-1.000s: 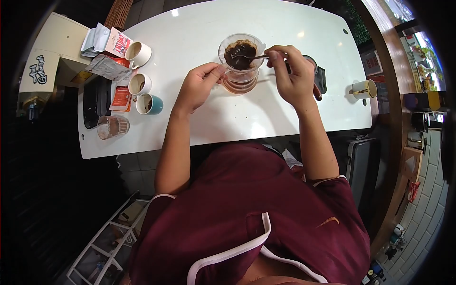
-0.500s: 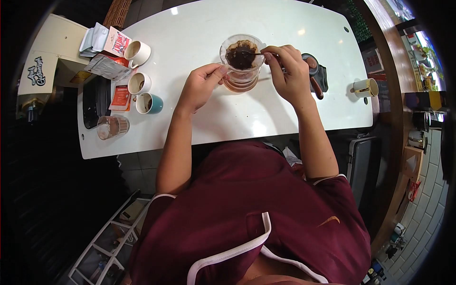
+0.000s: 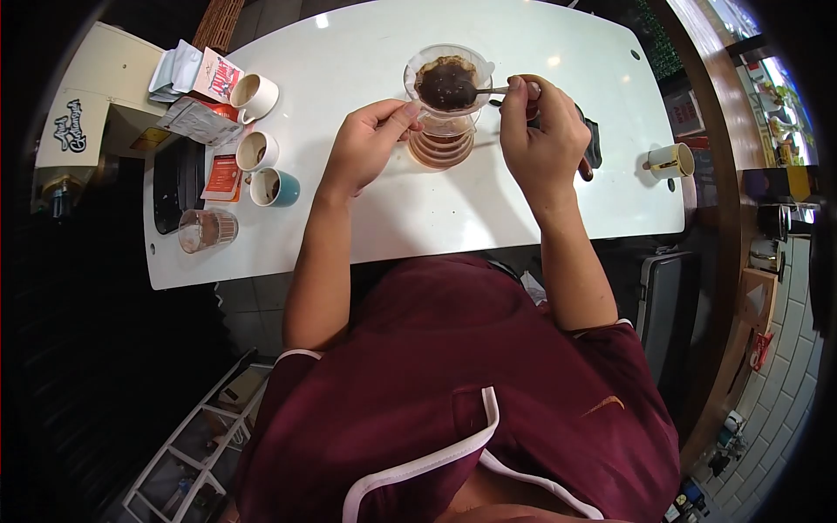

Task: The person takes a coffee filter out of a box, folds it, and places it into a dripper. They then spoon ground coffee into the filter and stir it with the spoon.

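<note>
A clear coffee dripper (image 3: 410,84) lined with a paper filter holds dark wet coffee grounds (image 3: 446,84). My left hand (image 3: 373,144) pinches the dripper's near-left side with thumb and fingertips. Below the dripper stands a glass server (image 3: 442,150); whether the two touch is hard to tell. My right hand (image 3: 545,131) is closed around the handle of a metal spoon (image 3: 495,90). The bowl of that spoon rests in the grounds at the right side of the filter.
White mugs (image 3: 255,98) (image 3: 256,152), a teal cup (image 3: 274,187) and a ribbed glass (image 3: 207,230) line the left of the white table (image 3: 418,231). Coffee bags (image 3: 202,120) stand behind them. A dark cloth (image 3: 595,144) lies beyond my right hand, and another mug (image 3: 670,161) sits far right.
The dripper has shifted away from me relative to the server, my left hand still on it. My right hand has moved right and slightly down, showing more of the spoon.
</note>
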Motion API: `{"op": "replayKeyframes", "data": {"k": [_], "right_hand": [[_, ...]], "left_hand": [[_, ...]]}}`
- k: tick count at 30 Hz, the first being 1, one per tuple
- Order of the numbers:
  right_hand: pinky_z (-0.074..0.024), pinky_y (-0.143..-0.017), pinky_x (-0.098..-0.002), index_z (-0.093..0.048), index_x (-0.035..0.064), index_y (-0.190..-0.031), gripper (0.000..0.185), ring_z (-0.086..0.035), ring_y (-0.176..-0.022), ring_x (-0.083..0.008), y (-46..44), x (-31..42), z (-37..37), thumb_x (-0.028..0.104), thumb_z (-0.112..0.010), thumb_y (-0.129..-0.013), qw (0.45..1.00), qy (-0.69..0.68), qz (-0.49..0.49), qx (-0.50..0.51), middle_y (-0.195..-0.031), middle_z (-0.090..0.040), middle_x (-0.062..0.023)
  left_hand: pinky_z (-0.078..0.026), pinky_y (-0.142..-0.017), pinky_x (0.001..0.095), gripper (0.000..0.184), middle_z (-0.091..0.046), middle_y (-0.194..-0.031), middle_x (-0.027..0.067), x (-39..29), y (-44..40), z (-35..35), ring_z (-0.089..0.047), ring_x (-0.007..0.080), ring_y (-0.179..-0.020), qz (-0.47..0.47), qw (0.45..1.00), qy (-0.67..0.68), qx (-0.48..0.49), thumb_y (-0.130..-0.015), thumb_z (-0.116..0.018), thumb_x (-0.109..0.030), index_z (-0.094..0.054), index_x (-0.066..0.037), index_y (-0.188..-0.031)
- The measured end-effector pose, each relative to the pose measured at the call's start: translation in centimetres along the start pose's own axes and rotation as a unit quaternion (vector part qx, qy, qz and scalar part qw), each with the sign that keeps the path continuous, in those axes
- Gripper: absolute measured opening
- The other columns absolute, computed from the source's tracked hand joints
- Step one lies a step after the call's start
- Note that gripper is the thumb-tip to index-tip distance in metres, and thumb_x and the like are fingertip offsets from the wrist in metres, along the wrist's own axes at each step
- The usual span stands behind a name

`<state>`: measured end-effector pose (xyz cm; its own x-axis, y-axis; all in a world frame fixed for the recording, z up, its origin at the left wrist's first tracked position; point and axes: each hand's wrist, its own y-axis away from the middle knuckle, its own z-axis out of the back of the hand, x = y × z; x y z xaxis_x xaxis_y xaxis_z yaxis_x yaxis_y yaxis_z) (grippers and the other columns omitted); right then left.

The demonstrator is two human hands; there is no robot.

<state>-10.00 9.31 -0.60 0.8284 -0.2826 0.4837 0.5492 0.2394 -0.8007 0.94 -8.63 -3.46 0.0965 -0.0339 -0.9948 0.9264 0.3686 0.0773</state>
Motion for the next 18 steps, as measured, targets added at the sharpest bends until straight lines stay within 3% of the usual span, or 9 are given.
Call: {"op": "replayKeyframes", "data": {"k": [4, 9, 18], "right_hand": [[-0.0475, -0.056, -0.0289, -0.066, 0.0037, -0.084, 0.002, -0.059, -0.054, -0.0175, -0.4, -0.4, -0.3, 0.005, -0.067, -0.083, 0.999, 0.014, 0.003, -0.030, -0.062, -0.062, -0.0045], [-0.0471, -0.049, -0.0270, -0.066, 0.0022, -0.077, 0.009, -0.062, -0.051, -0.0163, -1.3, -0.5, -0.5, 0.008, -0.065, -0.084, 0.995, -0.015, -0.059, -0.076, -0.059, -0.062, -0.0057], [-0.0498, -0.052, -0.0258, -0.067, 0.0025, -0.078, 0.009, -0.064, -0.052, -0.0163, -1.7, -0.3, -0.4, 0.008, -0.064, -0.084, 0.996, -0.006, -0.052, -0.077, -0.060, -0.064, -0.0059]], "left_hand": [[-0.048, -0.080, 0.0243, 0.031, -0.068, -0.086, 0.0043, 0.3, -0.2, -0.1, -0.058, 0.0093, -0.081, -0.010, 1.000, 0.004, 0.010, -0.098, -0.060, -0.026, -0.070, 0.003, -0.101], [-0.048, -0.079, 0.0246, 0.031, -0.068, -0.085, 0.0041, 0.3, -0.3, 0.0, -0.057, 0.0090, -0.081, -0.014, 1.000, 0.004, 0.016, -0.098, -0.061, -0.026, -0.071, 0.003, -0.102], [-0.047, -0.079, 0.0246, 0.030, -0.068, -0.085, 0.0036, 0.0, -0.1, 0.0, -0.057, 0.0091, -0.081, -0.012, 1.000, -0.002, 0.012, -0.098, -0.062, -0.027, -0.071, 0.002, -0.102]]}}
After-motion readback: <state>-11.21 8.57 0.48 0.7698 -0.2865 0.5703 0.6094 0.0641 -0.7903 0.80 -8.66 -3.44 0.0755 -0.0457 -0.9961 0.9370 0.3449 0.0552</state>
